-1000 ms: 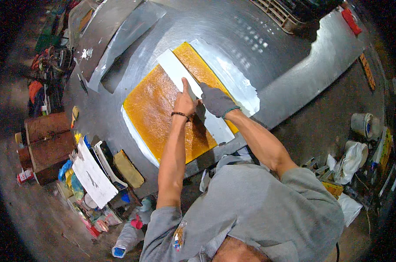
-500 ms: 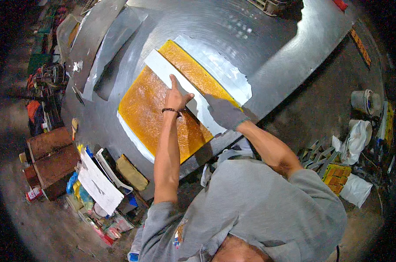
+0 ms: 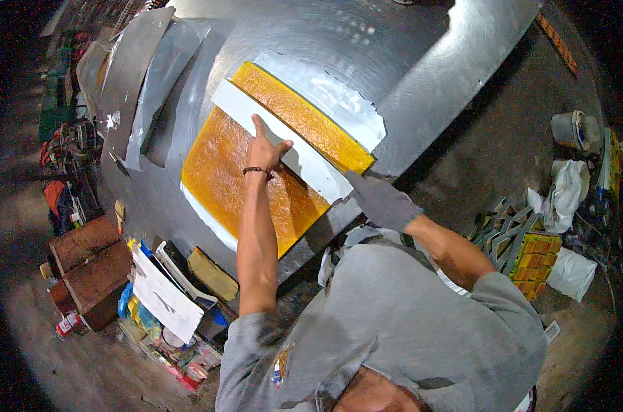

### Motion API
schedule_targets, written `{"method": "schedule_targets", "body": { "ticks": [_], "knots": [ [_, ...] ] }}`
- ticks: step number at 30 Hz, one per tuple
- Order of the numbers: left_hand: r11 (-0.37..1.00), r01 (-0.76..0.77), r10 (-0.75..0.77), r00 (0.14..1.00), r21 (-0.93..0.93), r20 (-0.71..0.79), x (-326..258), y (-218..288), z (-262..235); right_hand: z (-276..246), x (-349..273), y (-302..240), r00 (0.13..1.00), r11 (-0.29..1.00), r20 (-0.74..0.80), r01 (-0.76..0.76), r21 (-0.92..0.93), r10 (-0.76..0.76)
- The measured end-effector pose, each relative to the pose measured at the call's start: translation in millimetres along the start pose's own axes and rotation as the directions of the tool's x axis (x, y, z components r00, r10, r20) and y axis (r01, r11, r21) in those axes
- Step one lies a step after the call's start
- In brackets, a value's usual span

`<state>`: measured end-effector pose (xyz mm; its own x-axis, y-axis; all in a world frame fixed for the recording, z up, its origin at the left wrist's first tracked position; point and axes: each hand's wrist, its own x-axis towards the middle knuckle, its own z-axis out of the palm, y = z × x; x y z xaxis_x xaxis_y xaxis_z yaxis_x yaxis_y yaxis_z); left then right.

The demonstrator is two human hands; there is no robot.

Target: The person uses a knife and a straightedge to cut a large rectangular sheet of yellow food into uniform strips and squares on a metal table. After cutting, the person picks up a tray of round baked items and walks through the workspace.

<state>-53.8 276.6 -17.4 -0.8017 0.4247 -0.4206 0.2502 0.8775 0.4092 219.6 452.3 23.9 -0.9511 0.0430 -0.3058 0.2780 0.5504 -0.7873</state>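
Note:
A rectangular amber, glossy, textured panel (image 3: 222, 165) lies on a metal-topped table, with a pale sheet (image 3: 342, 96) showing beneath its far edge. A straight light-grey strip (image 3: 311, 161) crosses the panel diagonally. My bare left hand (image 3: 262, 151), with a dark beaded bracelet at the wrist, presses on the middle of the strip, index finger stretched and thumb spread. In a grey glove, my right hand (image 3: 387, 200) is at the strip's near right end, beside the panel's corner. Its fingers are drawn together, and whatever they hold is hidden.
Curved metal sheets (image 3: 136, 89) lie on the table's left part. A brush (image 3: 120, 213) sits near its left edge. Brown boxes (image 3: 92, 264) and a white board (image 3: 164, 295) stand at lower left. Buckets (image 3: 572, 130) and metal brackets (image 3: 500, 230) are at right.
My right hand has slid along the strip toward its near right end and off the panel's corner. My left hand keeps its place on the strip. The whole view has shifted slightly.

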Motion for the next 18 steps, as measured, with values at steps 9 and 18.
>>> {"method": "schedule_targets", "body": {
  "ticks": [9, 18],
  "knots": [
    [0.999, -0.036, 0.037, 0.999, 0.035, -0.015, -6.9, 4.5, -4.0, 7.1, -5.9, 7.5, 0.999, 0.999, 0.044, -0.023, 0.031, 0.022],
    [0.998, -0.017, 0.017, 1.0, 0.068, 0.004, -10.5, 21.0, -10.1, 15.5, -36.5, 20.7, 1.0, 0.999, -0.004, -0.009, 0.035, 0.009]
  ]
}}
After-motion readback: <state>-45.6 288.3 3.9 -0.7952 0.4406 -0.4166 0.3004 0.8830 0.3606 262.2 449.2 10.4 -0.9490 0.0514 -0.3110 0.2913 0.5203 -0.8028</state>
